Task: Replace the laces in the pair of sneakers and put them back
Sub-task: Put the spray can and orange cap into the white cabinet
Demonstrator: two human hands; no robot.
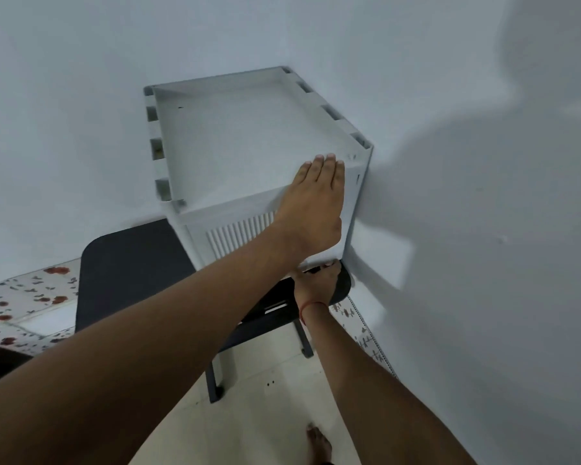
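Note:
A white plastic shoe cabinet [235, 135] stands in the corner of the room, with a ribbed front flap [239, 236]. My left hand [316, 203] lies flat on the cabinet's top front edge, fingers straight. Below it, my right hand [317, 278], with a red thread round the wrist, curls round a black rounded thing that looks like a sneaker [344, 283], right under the flap's lower edge. Most of that thing is hidden by my hand and the cabinet. No laces or second sneaker show.
A black chair [125, 273] stands close against the cabinet's left front, its legs [215, 380] on the pale tiled floor. A floral-patterned surface [21, 307] lies at the left. Walls close in behind and to the right. My bare foot [319, 444] is at the bottom.

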